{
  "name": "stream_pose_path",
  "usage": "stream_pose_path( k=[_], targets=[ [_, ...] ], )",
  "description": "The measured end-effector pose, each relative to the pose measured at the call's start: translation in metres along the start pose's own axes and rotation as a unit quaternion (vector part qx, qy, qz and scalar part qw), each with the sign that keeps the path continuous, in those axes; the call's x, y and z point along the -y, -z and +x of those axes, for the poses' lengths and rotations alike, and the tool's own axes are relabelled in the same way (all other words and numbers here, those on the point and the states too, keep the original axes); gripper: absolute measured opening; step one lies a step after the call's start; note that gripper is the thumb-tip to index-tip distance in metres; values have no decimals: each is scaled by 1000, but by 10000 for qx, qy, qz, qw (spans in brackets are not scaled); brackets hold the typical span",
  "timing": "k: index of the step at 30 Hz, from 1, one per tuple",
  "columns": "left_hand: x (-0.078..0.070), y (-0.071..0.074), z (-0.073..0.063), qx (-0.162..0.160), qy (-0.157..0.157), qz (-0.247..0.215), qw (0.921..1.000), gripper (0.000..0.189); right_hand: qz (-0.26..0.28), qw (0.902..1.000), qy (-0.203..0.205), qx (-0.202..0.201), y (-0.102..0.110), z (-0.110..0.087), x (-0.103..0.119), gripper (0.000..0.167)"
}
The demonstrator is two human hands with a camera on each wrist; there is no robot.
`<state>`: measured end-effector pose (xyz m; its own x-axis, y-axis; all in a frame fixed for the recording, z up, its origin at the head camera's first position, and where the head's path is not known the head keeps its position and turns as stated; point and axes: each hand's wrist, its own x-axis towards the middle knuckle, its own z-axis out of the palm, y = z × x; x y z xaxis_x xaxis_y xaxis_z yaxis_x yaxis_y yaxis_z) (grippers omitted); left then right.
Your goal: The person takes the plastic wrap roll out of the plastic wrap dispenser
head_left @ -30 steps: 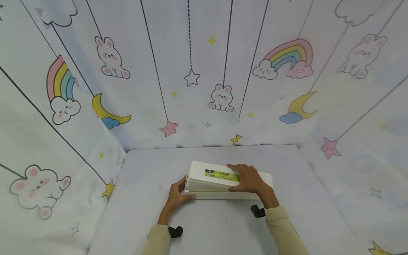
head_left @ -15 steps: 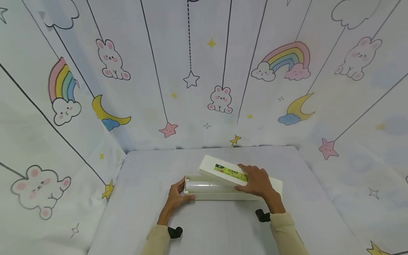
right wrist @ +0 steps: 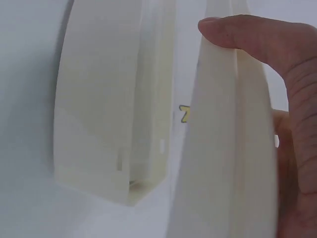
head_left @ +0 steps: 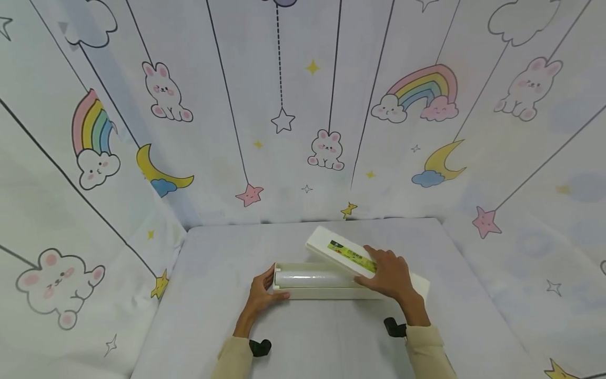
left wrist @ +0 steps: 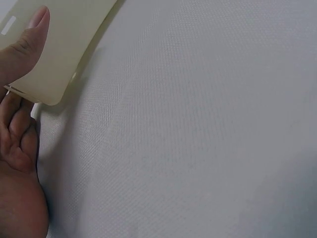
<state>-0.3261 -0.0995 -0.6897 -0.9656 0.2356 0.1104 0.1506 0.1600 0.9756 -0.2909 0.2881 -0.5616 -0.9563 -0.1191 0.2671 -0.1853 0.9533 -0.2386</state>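
A long off-white plastic wrap box (head_left: 322, 294) lies on the table, its left part uncovered. Inside rests a clear shiny roll of plastic wrap (head_left: 307, 278). My left hand (head_left: 260, 292) grips the box's left end, thumb along the front wall; the left wrist view shows that thumb (left wrist: 29, 42) on the wall. With my right hand (head_left: 389, 273) I hold the white lid (head_left: 324, 246), which bears a green label (head_left: 352, 255), thumb on the near edge and fingers over the far one. The lid is slanted over the box's right part. In the right wrist view the lid (right wrist: 218, 139) stands apart from the box (right wrist: 99, 99).
A white cloth covers the table (head_left: 227, 247). Behind and beside it rise cloth walls (head_left: 213, 131) printed with rabbits, rainbows and stars. Black wrist camera mounts (head_left: 260, 347) stick out from both wrists.
My right hand has lifted the lid off the box and moved it right, turning it aslant. The roll inside has come into view. My left hand keeps its place on the box end.
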Motion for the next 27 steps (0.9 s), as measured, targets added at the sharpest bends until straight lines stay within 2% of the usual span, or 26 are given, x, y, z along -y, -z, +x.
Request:
stream_pose_path(
  k=[11,19,27],
  targets=[
    [-1,-1,0,-72,47,-210,9997,108,-20,9994,-329,-82,2,-13,-12,94],
    [-1,-1,0,-89,40,-148,9998,107,-83,9987,-508,11,13,-18,-15,96],
    [-2,-1,-1,-73,29,-18,10000,107,-26,9978,-664,-11,12,-22,-23,97]
  ],
)
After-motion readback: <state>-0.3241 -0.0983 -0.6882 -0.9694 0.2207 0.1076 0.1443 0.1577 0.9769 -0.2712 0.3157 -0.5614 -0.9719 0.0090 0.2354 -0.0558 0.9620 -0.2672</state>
